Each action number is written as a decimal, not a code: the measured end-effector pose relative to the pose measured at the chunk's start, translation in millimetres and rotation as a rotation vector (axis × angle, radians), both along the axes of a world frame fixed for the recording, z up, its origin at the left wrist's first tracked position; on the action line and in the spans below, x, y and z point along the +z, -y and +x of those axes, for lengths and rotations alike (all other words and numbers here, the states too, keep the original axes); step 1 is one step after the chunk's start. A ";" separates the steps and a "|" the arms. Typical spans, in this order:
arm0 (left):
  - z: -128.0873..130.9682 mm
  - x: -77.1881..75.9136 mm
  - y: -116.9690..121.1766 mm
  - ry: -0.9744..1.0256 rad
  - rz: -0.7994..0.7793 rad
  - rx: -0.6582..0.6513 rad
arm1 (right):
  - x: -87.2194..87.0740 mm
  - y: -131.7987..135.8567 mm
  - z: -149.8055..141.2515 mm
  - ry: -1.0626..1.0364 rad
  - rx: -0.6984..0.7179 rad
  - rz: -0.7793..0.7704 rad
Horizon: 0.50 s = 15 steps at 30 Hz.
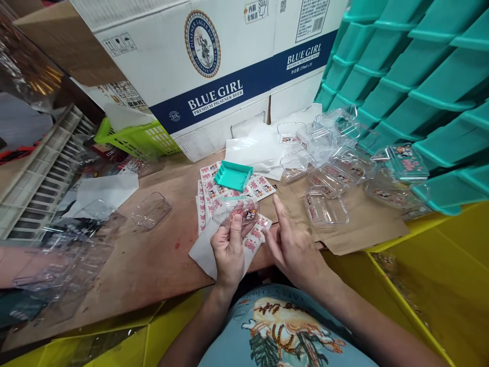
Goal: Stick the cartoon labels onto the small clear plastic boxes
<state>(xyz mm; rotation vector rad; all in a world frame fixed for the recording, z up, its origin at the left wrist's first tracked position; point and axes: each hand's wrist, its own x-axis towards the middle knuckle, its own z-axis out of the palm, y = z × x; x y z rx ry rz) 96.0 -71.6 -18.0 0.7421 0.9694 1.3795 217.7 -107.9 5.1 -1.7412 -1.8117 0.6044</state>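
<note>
My left hand (pixel 228 250) is closed around a clear plastic cover (pixel 225 208), thumb on top, with a printed sticker (pixel 250 214) showing near its right end. Just to the right, my right hand (pixel 294 244) is apart from the cover, its index finger stretched forward and its thumb spread; nothing shows between them. Beneath the cover lie sticker sheets (pixel 263 187) with red and cartoon prints. A small teal plastic tray (pixel 234 176) rests on the sheets beyond my left hand. White backing paper (pixel 202 251) sticks out under my left wrist.
Several clear covers (pixel 326 208) are heaped at the right on brown cardboard (pixel 359 232), and one cover (pixel 151 210) lies at the left. Stacked teal trays (pixel 416 86) rise at the right. A white beer carton (pixel 153 61) and a green basket (pixel 141 137) stand behind.
</note>
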 end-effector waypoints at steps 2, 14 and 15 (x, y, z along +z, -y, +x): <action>-0.9 3.2 -3.0 0.060 -0.012 -0.001 | -7.6 3.0 -2.0 0.109 0.070 0.068; -14.4 29.1 -7.0 -0.039 -0.068 -0.357 | 31.2 -20.9 40.2 -0.250 0.120 0.344; -22.4 26.7 -11.4 -0.198 -0.002 -0.327 | 33.1 -27.7 55.6 -0.223 0.032 0.406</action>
